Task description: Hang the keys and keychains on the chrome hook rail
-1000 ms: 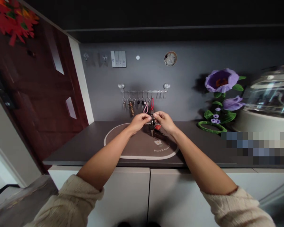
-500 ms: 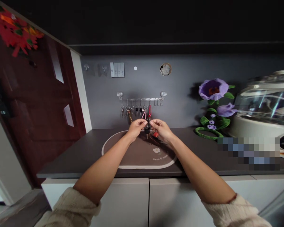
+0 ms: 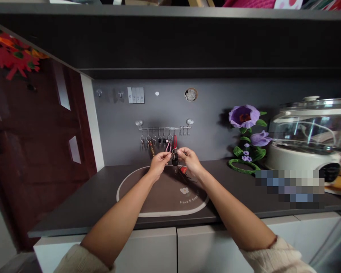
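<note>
Above the oval brown mat (image 3: 147, 197), my right hand (image 3: 190, 159) pinches the ring of a bunch of keys (image 3: 174, 161). Fingers and thumb of my left hand (image 3: 159, 165) are pinched at the left side of that bunch; whether they grip the ring or a key is too small to tell. Dark key heads dangle between the two hands, and a red tag (image 3: 183, 169) hangs below the right fingers. Just behind, a clear hook rail (image 3: 165, 128) on the wall carries several key sets, including one with a red strap (image 3: 175, 141) and one with a pink loop (image 3: 168, 146).
Purple flowers (image 3: 244, 116) with a green ring base stand right of the mat, beside a white appliance (image 3: 304, 155) with a clear cover. A blurred-out patch (image 3: 290, 187) lies in front. Overhead runs a dark shelf (image 3: 170, 41); a dark red door (image 3: 45, 151) is at left.
The view has tilted upward and shifted, showing more shelf above. Both hands stay at the key bunch, but the fingertips are now slightly farther apart.
</note>
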The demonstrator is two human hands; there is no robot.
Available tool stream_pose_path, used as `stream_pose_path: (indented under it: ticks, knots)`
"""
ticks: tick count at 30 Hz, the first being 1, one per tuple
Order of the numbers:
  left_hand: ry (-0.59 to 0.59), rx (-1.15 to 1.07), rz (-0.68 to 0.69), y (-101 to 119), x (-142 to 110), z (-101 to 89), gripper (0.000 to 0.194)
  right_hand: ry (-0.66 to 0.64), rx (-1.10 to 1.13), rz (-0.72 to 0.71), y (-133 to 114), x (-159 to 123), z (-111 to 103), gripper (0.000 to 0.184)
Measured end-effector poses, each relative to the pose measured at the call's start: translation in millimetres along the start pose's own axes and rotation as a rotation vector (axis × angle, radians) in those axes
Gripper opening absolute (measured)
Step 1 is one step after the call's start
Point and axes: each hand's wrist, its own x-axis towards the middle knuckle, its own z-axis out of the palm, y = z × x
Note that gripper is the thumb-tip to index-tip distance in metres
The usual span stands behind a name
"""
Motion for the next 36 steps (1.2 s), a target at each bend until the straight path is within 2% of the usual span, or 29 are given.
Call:
stream_pose_path:
  ticks: [6, 13, 21, 30, 36]
  knots:
    - [-0.006, 0.012, -0.023, -3.3, 1.5, -1.8, 0.038, 0.017, 0.112, 0.066, -18.0, 17.3, -8.4, 0.024]
    - [0.017, 0.020, -0.033, -5.1, 1.6, -2.4, 0.035, 0.114, 0.078, 0.089, -23.4, 50.0, -20.2, 0.015]
    - [0.073, 0.010, -0.063, -8.5, 4.4, -2.0, 0.031, 0.280, 0.091, 0.193, -14.9, 78.9, -24.0, 0.012]
    - [0.044, 0.020, -0.060, -14.6, 7.0, 1.0, 0.030, 0.419, 0.128, 0.266, 0.5, 102.4, -18.3, 0.013]
    - [0.023, 0.024, -0.052, -17.7, 8.6, 0.4, 0.031, 0.463, 0.129, 0.295, 8.8, 109.7, -18.5, 0.012]
